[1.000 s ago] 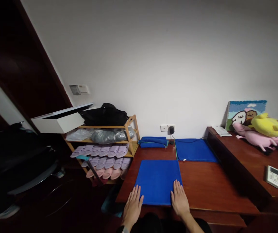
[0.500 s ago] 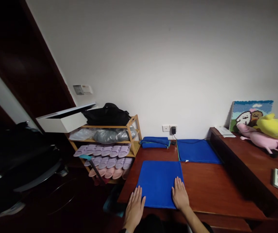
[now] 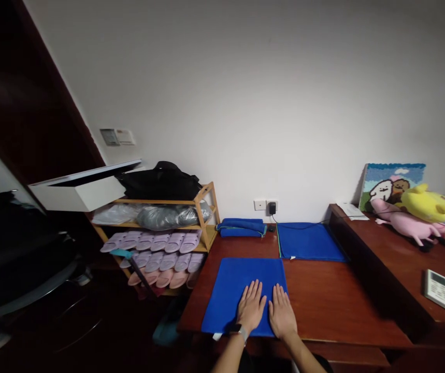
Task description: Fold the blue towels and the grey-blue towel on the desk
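A blue cloth [image 3: 230, 290] lies flat on the reddish-brown wooden table [image 3: 323, 300], a small white tag showing at its near left corner. My left hand [image 3: 250, 305] rests on the cloth right of its middle, fingers stretched out and palm down. Beside it, my right hand [image 3: 282, 311] lies flat over the cloth's right edge, fingers also straight. Neither hand grips anything. Behind, against the wall, are a folded blue cloth [image 3: 241, 228] at the left and another flat blue cloth [image 3: 310, 241] at the right.
At the left stands a wooden rack [image 3: 210, 217] with rows of slippers [image 3: 160, 242], a black bag [image 3: 162, 182] and a white box [image 3: 78, 197]. A raised ledge on the right holds plush toys [image 3: 432, 204] and a white remote-like device [image 3: 439, 289]. A black plug [image 3: 272, 208] trails a cable.
My left hand has moved from the cloth's left edge rightward onto the cloth, close to my right hand. The near left corner and its tag now show. The view has shifted slightly.
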{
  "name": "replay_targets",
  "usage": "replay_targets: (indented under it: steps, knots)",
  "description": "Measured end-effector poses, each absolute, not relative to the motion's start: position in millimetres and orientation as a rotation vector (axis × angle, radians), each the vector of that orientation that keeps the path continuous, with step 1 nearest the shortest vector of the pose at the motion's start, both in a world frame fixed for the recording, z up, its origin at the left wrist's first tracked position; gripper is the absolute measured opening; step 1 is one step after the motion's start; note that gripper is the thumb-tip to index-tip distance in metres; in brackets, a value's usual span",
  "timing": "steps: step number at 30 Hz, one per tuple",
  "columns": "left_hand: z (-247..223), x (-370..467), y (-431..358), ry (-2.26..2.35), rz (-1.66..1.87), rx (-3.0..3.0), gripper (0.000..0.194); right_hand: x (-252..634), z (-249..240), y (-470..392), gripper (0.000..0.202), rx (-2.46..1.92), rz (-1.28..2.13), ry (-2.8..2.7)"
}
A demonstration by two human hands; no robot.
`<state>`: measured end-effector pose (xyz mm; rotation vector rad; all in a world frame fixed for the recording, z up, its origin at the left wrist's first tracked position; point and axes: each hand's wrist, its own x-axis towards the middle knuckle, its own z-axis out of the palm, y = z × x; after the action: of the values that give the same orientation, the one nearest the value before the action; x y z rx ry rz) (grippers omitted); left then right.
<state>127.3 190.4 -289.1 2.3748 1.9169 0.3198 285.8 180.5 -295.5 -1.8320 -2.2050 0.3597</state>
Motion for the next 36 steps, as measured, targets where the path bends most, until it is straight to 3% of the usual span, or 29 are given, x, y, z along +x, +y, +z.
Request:
replay_targets:
  steps: [9, 23, 27, 31, 36]
  knots:
    - [-294, 3, 163, 2.353, 0.24, 2.1, 0.07, 281, -299, 180, 0.068, -1.869, 0.396, -2.164]
    - [-297, -5, 164, 2.353, 0.221, 2.108, 0.07, 281, -287, 232, 0.066, -1.899, 0.342, -2.18]
    - [-280, 25, 183, 2.314, 0.301, 2.158, 0.07, 281, -290, 231, 0.066, -1.898, 0.346, -2.178]
    - [-261, 103, 212, 1.957, 0.458, 2.351, 0.068, 282, -287, 230, 0.066, -1.891, 0.348, -2.199]
    - [-271, 164, 232, 1.743, 0.367, 2.377, 0.067, 284, -287, 230, 0.064, -1.868, 0.344, -2.253]
